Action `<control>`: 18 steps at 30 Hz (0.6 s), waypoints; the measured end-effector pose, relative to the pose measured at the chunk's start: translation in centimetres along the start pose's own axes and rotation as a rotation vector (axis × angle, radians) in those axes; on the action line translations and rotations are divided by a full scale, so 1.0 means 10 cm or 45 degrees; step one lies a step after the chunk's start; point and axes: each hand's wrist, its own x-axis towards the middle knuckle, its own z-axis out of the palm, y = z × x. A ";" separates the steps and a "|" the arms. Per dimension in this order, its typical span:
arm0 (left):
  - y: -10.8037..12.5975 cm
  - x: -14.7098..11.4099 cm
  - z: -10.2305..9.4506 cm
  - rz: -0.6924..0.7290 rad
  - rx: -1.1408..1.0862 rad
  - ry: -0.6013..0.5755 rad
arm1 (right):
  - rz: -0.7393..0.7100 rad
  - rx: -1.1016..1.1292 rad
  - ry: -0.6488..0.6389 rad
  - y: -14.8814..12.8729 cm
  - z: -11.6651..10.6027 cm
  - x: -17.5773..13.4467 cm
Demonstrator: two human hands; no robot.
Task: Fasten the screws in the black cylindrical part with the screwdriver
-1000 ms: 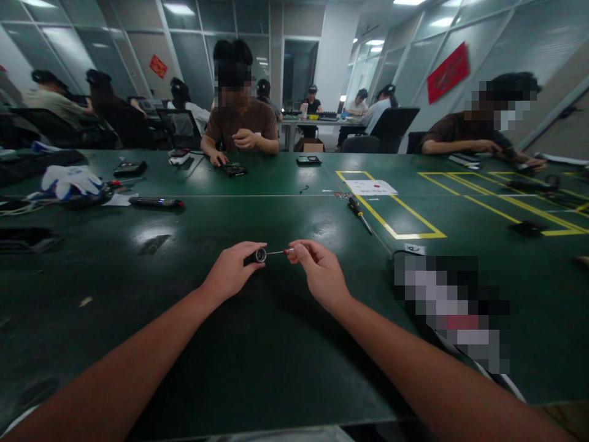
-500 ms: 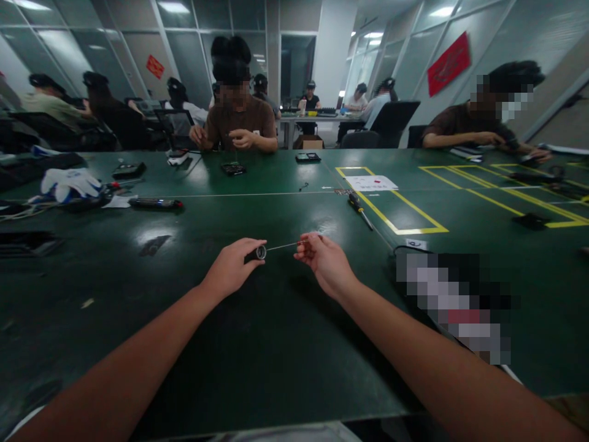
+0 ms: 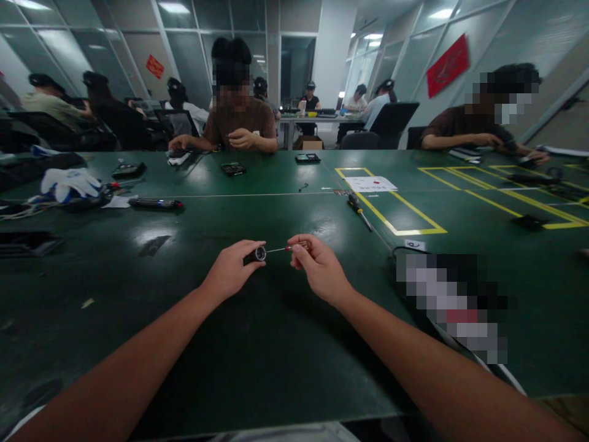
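In my left hand (image 3: 229,267), closed between thumb and fingers, is a short black cylinder (image 3: 251,256) with a silver ring round its end, turned toward the right. My right hand (image 3: 319,264) pinches a small screwdriver (image 3: 289,248) with a reddish handle. Its thin shaft points left and meets the cylinder's ringed end; whether the tip is inside or only touching I cannot tell. Both hands are held over the green table (image 3: 257,344). Beyond my right hand lies a larger black-and-yellow screwdriver (image 3: 361,210).
To the right lies a blurred-out dark object (image 3: 453,307) with a cable. White gloves (image 3: 71,184) and a dark pen-like tool (image 3: 156,204) are at the left. A paper sheet (image 3: 370,184) lies by yellow tape. Across the table a person (image 3: 242,123) handles small parts.
My right hand has shifted slightly left toward the cylinder, and its fingers have turned around the screwdriver handle. The left hand is almost still. The person opposite has lowered one hand to the table.
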 end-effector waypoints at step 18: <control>0.02 -0.01 -0.01 -0.042 -0.043 0.036 | -0.140 -0.335 -0.131 -0.17 0.06 -0.16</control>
